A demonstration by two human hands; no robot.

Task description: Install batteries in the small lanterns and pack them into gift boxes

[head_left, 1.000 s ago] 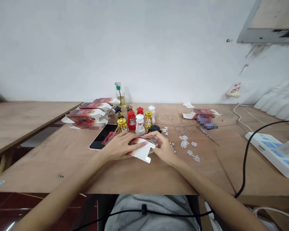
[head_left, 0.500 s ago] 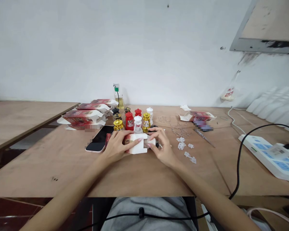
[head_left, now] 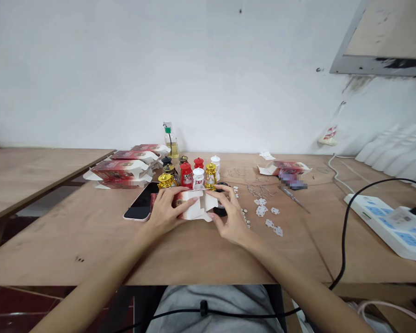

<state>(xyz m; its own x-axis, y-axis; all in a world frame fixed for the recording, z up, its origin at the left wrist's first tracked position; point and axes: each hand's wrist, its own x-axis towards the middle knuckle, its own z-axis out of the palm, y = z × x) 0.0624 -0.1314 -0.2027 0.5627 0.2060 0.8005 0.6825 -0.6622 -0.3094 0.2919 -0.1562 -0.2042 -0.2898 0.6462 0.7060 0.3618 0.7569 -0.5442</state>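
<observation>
A small red-and-white cardboard box (head_left: 193,209) lies on its side close to the row of lanterns, its white end flaps open toward the right. My left hand (head_left: 164,210) is wrapped around the printed part, thumb along the near white face. At the open end, my right hand (head_left: 231,218) has its thumb and fingers against the flaps. What is inside the box cannot be made out. Just behind stand small lanterns: a white one (head_left: 198,179), a red one (head_left: 186,175) and a gold one (head_left: 211,176). A black round object (head_left: 221,211) is partly hidden by my right hand.
Left of the box lies a phone (head_left: 138,206); beyond it are stacked red boxes (head_left: 119,170). A bottle (head_left: 172,147) stands by the wall. To the right are wire pieces (head_left: 261,190), white plastic bits (head_left: 261,210), tweezers (head_left: 296,200), another box (head_left: 287,167) and a power strip (head_left: 384,226).
My right fingers were pinched together at the box's opening; they are now farther apart at the flaps. The flaps stand out more, and the black round object shows more.
</observation>
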